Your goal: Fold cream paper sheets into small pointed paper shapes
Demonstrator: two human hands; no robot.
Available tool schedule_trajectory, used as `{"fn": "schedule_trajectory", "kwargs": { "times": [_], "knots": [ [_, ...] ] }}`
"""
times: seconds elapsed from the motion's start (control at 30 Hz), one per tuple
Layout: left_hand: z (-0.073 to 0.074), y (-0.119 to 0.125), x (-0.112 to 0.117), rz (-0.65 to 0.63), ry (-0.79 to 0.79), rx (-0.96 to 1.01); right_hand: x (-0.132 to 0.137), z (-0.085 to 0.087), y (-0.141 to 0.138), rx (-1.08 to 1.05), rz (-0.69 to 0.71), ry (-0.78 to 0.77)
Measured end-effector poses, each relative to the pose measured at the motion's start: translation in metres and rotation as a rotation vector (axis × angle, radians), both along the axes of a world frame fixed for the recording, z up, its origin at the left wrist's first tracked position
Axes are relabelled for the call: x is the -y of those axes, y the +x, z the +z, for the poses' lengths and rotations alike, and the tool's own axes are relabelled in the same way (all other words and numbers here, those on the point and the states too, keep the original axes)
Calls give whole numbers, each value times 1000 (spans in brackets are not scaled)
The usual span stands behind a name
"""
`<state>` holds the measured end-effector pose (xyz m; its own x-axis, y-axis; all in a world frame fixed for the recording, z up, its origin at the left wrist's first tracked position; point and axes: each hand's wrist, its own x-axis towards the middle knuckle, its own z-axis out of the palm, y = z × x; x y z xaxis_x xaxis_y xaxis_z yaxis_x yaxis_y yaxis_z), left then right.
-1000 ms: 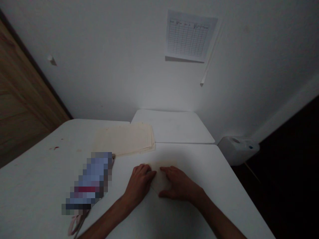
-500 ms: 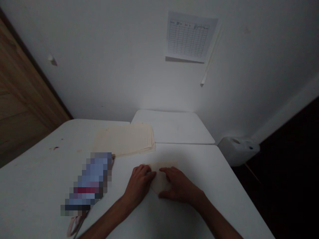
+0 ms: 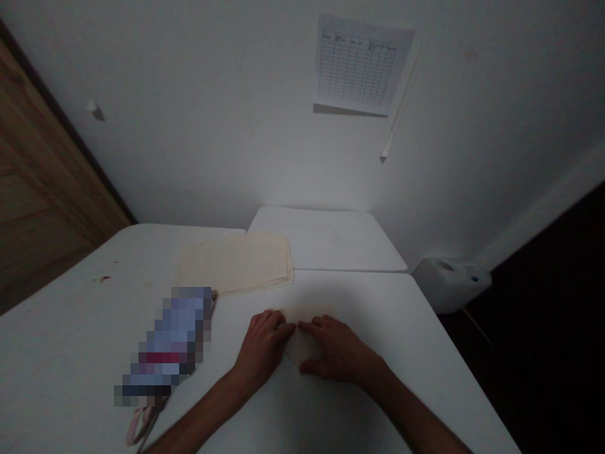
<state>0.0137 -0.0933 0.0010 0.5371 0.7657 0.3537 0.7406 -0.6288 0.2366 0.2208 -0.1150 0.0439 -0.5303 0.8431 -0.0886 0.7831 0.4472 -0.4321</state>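
A small piece of folded cream paper [image 3: 305, 345] lies on the white table in front of me, partly covered by both hands. At its left edge, my left hand [image 3: 265, 340] is closed with curled fingers, the thumb pressing on the paper. My right hand [image 3: 335, 350] rests over the right part, index finger stretched toward my left thumb and its own thumb spread apart at the near edge. The two hands' tips almost meet at the middle. What lies under the left fingers is hidden.
A stack of cream lined sheets [image 3: 236, 261] lies farther back on the table [image 3: 378, 315]. To the left is a blurred-out bluish object [image 3: 170, 343] with a strap [image 3: 137, 425]. A white plastic container [image 3: 449, 287] stands beyond the right edge. A printed chart [image 3: 359, 66] hangs on the wall.
My right index finger has slid left across the paper until it nearly touches my left thumb. My left hand stays at the left edge.
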Motion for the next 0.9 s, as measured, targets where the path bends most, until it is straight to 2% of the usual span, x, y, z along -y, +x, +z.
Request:
{"fn": "schedule_trajectory", "kwargs": {
  "times": [0.2, 0.33, 0.43, 0.6, 0.73, 0.9],
  "knots": [
    [2, -7, 13, 50, 103, 11, -1, 3, -3, 35, 6, 13],
    [-4, -15, 35, -115, 101, -54, -2, 1, -3, 38, 1, 13],
    [-5, -16, 44, -154, 62, -85, -3, -1, -3, 40, -4, 13],
    [1, -12, 43, -200, 44, -101, -3, -3, -3, 38, -9, 15],
    [-1, -11, 43, -217, 27, -150, -3, 0, -2, 33, -2, 11],
    [-8, -17, 42, -145, 15, -207, -4, 1, -2, 32, -1, -4]
  ]
}}
